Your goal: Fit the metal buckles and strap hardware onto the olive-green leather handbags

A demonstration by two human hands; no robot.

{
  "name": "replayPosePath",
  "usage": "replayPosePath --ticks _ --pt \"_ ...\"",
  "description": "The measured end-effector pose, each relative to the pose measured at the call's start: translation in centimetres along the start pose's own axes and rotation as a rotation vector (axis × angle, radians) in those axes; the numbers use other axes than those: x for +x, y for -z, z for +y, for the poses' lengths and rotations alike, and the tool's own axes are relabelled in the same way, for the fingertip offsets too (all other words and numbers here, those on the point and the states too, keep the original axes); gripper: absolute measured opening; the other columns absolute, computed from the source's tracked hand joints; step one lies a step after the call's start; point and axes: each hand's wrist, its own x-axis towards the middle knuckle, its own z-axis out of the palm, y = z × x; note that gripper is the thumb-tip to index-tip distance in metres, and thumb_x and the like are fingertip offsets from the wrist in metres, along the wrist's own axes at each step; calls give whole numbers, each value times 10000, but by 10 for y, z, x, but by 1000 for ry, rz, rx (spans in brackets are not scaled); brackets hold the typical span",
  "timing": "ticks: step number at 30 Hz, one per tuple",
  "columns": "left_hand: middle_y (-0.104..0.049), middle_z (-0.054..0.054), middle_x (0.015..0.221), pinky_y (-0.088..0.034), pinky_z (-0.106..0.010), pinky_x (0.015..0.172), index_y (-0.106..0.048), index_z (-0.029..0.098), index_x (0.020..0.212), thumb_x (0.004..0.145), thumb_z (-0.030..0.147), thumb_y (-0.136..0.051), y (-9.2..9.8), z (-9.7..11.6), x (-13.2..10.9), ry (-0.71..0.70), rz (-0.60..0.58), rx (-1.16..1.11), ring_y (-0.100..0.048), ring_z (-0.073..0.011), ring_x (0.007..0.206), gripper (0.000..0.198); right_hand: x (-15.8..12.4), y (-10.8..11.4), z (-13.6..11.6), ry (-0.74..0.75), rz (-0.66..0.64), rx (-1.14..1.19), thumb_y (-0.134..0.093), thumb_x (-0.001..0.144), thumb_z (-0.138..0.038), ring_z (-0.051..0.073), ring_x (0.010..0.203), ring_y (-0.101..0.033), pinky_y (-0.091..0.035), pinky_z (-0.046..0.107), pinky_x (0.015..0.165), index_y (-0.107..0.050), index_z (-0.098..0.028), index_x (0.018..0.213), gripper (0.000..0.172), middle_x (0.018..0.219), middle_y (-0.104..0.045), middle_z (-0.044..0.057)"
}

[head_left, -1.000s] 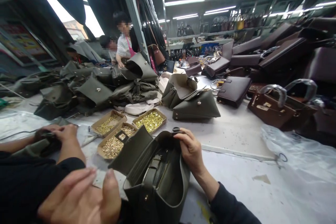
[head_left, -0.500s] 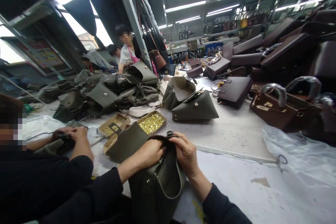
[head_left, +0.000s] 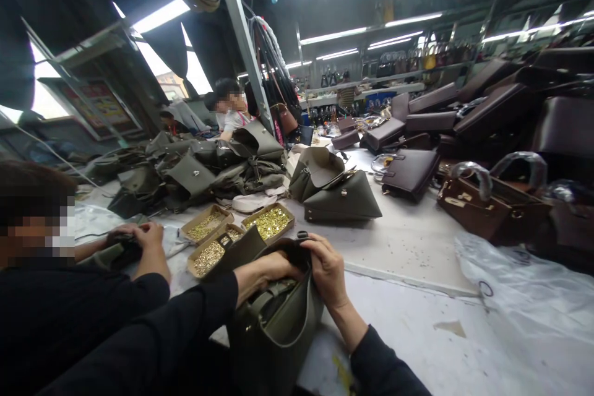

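Note:
An olive-green handbag [head_left: 271,356] stands upright before me at the table's edge, its mouth gaping. My left hand [head_left: 277,267] reaches inside it, and the fingers are hidden behind the leather. At the bag's far top edge my right hand [head_left: 326,267] pinches the rim, thumb and fingers closed beside a small dark ring-shaped piece [head_left: 302,235]. The raised flap [head_left: 239,253] leans left toward three cardboard boxes of small gold metal parts: one box [head_left: 269,223] behind the flap, another box [head_left: 208,226] to its left, and a nearer box [head_left: 214,255] partly covered by it.
A co-worker [head_left: 78,297] at my left handles a green leather piece. Olive bags [head_left: 343,198] lie ahead, with a heap of them [head_left: 195,173] farther left. Brown handbags [head_left: 492,198] and clear plastic sheeting [head_left: 524,284] are on the right. A metal post [head_left: 245,43] rises ahead.
My left hand has gone deeper into the bag. The flap has dropped lower, showing more of the near parts box. My right hand keeps its hold; the view has shifted slightly.

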Motion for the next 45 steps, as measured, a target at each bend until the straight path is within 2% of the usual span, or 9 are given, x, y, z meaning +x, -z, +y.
replayPosePath --ticks 5,7,10,12,15,26,36,40,45 --pt "-766 -30 833 -536 -270 614 -676 111 1221 638 157 -711 10 -2 -47 154 -99 -109 -691 -192 680 587 6 3 2 -54 69 36 -496 952 -116 208 1131 -690 -541 363 1023 -764 -251 1007 305 1175 -732 76" --pt "-776 -34 900 -538 -274 663 -630 122 1317 620 172 -709 15 1 -60 113 -37 -157 -695 -191 720 703 6 3 0 -65 67 52 -501 949 -123 208 1130 -687 -540 362 1019 -764 -250 1001 296 1159 -735 75" --pt "-763 -75 1103 -544 -344 905 -682 141 1268 656 177 -684 19 3 -70 -57 109 -119 -706 -243 972 613 7 3 -5 -73 25 83 -504 942 -119 207 1126 -682 -543 353 1000 -764 -248 988 293 1133 -739 75" --pt "-721 -82 1231 -475 -374 1066 -733 166 1188 683 152 -656 18 1 -70 -165 206 -32 -648 -265 1164 511 7 3 -9 -71 -16 106 -503 931 -107 206 1119 -682 -548 347 982 -765 -245 974 300 1114 -744 75" --pt "-705 -71 1214 -461 -382 1096 -752 207 1165 723 109 -602 13 -7 -65 -239 287 84 -625 -251 1195 477 8 4 -14 -67 -49 132 -515 875 -76 215 1097 -691 -555 352 964 -774 -239 950 314 1077 -757 77" --pt "-686 -44 1125 -507 -332 1014 -749 246 1136 822 124 -555 7 -22 -56 -291 340 108 -638 -218 1124 388 10 15 -24 -142 -174 159 -712 900 -271 246 1141 -680 -552 366 983 -793 -237 1040 166 1143 -746 97" --pt "-706 -85 1200 -493 -354 1034 -784 195 1054 848 268 -576 16 -13 -67 -292 285 -7 -632 -265 1168 301 4 7 -19 -36 -235 129 -663 949 -180 230 1154 -679 -558 357 985 -770 -264 1068 181 1113 -758 78" --pt "-761 -98 950 -533 -353 876 -791 153 855 947 458 -477 15 -11 -62 -199 333 -149 -691 -256 934 448 4 7 -21 -46 -257 149 -647 967 -202 232 1138 -680 -561 356 967 -778 -262 1057 170 1115 -754 85" --pt "-716 -45 729 -507 -306 745 -730 163 674 770 408 -697 9 -12 -57 -124 349 -91 -658 -219 764 265 3 8 -22 -72 -278 180 -663 960 -218 235 1151 -663 -549 357 968 -784 -270 1021 145 1062 -761 69"
